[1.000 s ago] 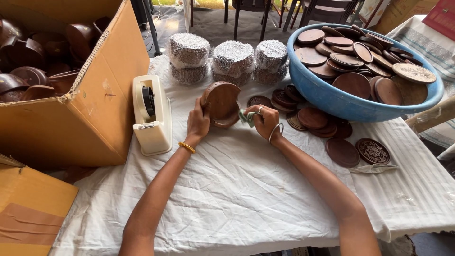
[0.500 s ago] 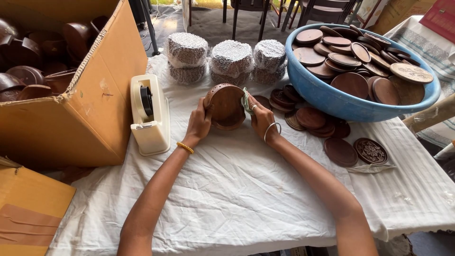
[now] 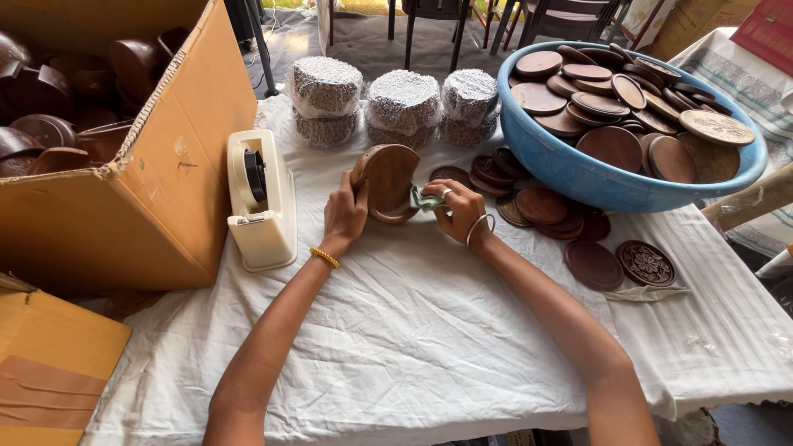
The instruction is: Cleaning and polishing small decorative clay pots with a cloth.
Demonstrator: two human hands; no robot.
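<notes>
The left hand (image 3: 345,213) grips a round brown wooden box (image 3: 388,182) by its left edge, fingers closed on the rim, and holds it tilted on edge just above the white cloth (image 3: 429,330) that covers the table. The right hand (image 3: 458,213) is closed on a small greenish rag (image 3: 423,200) and presses it against the lower right side of the box. A gold bangle (image 3: 325,258) sits on the left wrist and a thin silver one (image 3: 477,230) on the right. Just left of the left hand stands a cream tape dispenser (image 3: 263,202), touching a big cardboard box (image 3: 157,190) that lies open on its side with dark wooden bowls (image 3: 49,124) inside. Behind the held box, three wrapped stacks (image 3: 403,107) in silvery netting stand in a row. To the right, a blue tub (image 3: 578,173) is heaped with brown wooden lids (image 3: 611,144); one at its right edge is carved. More lids (image 3: 537,206) lie in a loose overlapping pile on the cloth between the right hand and the tub, and two lie apart nearer the table edge, a plain one (image 3: 591,264) just beside a carved one (image 3: 646,263). A flat piece of cardboard (image 3: 49,363) lies at the lower left.
</notes>
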